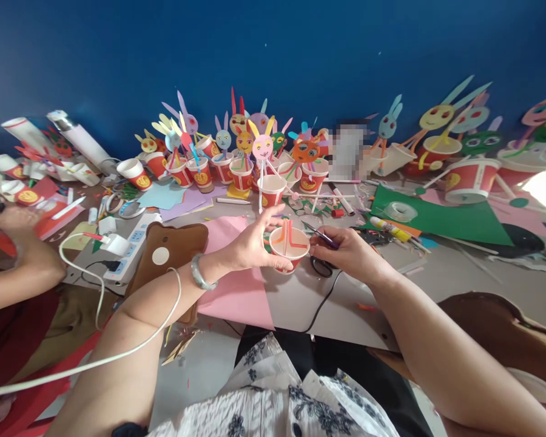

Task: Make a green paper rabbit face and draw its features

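Note:
My left hand [259, 243] grips a red-and-white paper cup [290, 250] from its left side, thumb in front and fingers behind. The cup is upright, its open top facing me, with folded orange paper strips [287, 233] standing inside and at its rim. Close to the cup's right side, my right hand [343, 252] is closed around a slim pointed tool [321, 234] with a metallic front and a dark purple end; its exact kind is unclear. Below those fingers shows a black loop [321, 267], like a scissor handle. Pink paper [236, 285] lies under my left forearm.
Finished cup figures with paper heads [262, 147] line the blue wall. A power strip [127, 249] and white cable lie left, beside a brown cushion [164, 255]. Clear tape [400, 211] and green paper [441, 212] lie right. Another person's arm [22, 261] is at far left.

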`<state>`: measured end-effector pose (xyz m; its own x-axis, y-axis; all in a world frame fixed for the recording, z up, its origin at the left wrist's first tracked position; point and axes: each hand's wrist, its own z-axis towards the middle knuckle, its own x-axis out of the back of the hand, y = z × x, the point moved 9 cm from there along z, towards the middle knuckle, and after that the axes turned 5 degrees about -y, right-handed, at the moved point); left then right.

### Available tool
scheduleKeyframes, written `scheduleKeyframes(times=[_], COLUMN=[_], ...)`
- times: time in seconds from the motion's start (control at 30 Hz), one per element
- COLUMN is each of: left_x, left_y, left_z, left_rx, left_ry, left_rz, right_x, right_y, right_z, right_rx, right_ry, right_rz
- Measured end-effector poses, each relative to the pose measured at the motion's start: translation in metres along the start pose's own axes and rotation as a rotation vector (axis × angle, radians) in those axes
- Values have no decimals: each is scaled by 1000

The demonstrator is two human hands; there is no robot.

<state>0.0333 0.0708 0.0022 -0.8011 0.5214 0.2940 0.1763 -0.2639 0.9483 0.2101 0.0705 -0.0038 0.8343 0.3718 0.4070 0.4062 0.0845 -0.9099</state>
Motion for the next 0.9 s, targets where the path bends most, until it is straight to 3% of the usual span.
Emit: scheduleKeyframes(times=[0.1, 0.2, 0.3, 0.37, 0.43, 0.5, 0.57, 0.67, 0.9], left_x=[2, 26, 81, 128, 167, 193, 204, 204, 199], left_y=[-5, 6, 22, 25, 19, 5, -12, -27, -37], left_z=[5, 6, 1, -5, -10, -13, -11, -4, 2], left_rx=[-5, -95, -217, -243, -224, -159, -90, -30, 103], left_ry=[-9, 44, 217, 423, 603, 751, 806, 795, 762], left_rz=[-9, -26, 20, 153, 260, 337, 339, 384, 435], right_x=[2, 10, 22, 28, 28, 25, 20, 12, 14], right_y=[1, 3, 0, -1, -1, 0, 1, 6, 10], right_z=[0, 0, 0, 0, 2, 2, 3, 5, 7], right_rx=[11, 8, 44, 62, 70, 89, 111, 104, 48], right_ry=[59, 131, 224, 265, 283, 291, 274, 212, 201], right_rz=[-13, 0, -5, -51, -132, -228, -309, -385, -492])
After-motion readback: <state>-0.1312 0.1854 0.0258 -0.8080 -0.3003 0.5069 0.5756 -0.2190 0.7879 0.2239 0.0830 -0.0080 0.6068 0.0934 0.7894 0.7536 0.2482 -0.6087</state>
